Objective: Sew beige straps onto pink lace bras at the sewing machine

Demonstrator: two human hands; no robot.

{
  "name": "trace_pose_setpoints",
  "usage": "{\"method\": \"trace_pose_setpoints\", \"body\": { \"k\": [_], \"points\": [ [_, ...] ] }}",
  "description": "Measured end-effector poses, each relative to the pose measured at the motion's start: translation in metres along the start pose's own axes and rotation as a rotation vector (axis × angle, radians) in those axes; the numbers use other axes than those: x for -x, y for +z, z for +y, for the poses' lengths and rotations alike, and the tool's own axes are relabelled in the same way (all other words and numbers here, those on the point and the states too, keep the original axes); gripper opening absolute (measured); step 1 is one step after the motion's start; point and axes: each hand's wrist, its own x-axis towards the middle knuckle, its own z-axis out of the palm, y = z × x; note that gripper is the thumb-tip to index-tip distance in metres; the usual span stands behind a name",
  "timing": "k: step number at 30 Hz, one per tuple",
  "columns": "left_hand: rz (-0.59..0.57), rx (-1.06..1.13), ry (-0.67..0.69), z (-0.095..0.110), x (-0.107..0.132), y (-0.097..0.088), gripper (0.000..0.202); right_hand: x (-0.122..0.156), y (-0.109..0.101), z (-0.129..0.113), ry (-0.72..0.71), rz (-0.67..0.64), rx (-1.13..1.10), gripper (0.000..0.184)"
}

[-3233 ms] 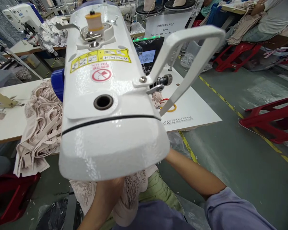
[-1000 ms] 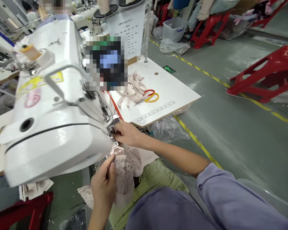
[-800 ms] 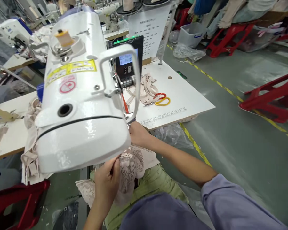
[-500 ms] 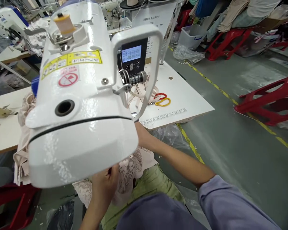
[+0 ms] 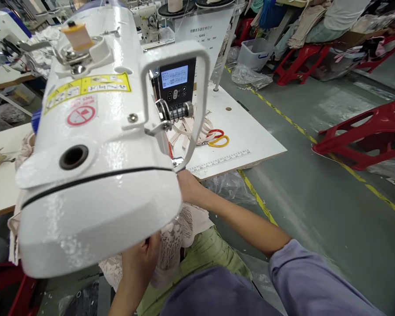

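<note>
The white head of a sewing machine (image 5: pixel 98 206) fills the left and middle of the view and covers the needle area. Below its front edge, my left hand (image 5: pixel 141 259) is closed, thumb against curled fingers, on a pale pink lace garment (image 5: pixel 173 239). Part of that hand is hidden by the machine. My right hand (image 5: pixel 189 188) reaches in under the machine's right side; its fingers are out of sight behind the head. The lace hangs between both hands and rests over my lap.
Scissors (image 5: pixel 219 139) with red and yellow handles lie beside pale fabric strips (image 5: pixel 197 129) on the white table (image 5: pixel 250 127). A printed ruler (image 5: pixel 220 161) runs along its front edge. A lit control panel (image 5: pixel 175 79) stands behind the thread guard. Red stools (image 5: pixel 362 131) stand at right.
My view has shifted slightly, so the machine head sits lower and further left in the picture. Both hands keep nearly the same place by the lace.
</note>
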Motion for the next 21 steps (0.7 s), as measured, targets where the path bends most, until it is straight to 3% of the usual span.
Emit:
{"method": "trace_pose_setpoints", "body": {
  "k": [10, 21],
  "points": [
    [-0.022, -0.011, -0.102, 0.001, 0.0, -0.004, 0.029, 0.002, 0.005, 0.003, 0.025, 0.058, -0.017, 0.013],
    [0.074, -0.003, -0.178, -0.001, 0.007, -0.014, 0.024, 0.003, 0.015, 0.005, -0.003, 0.181, -0.053, 0.012]
  ]
}}
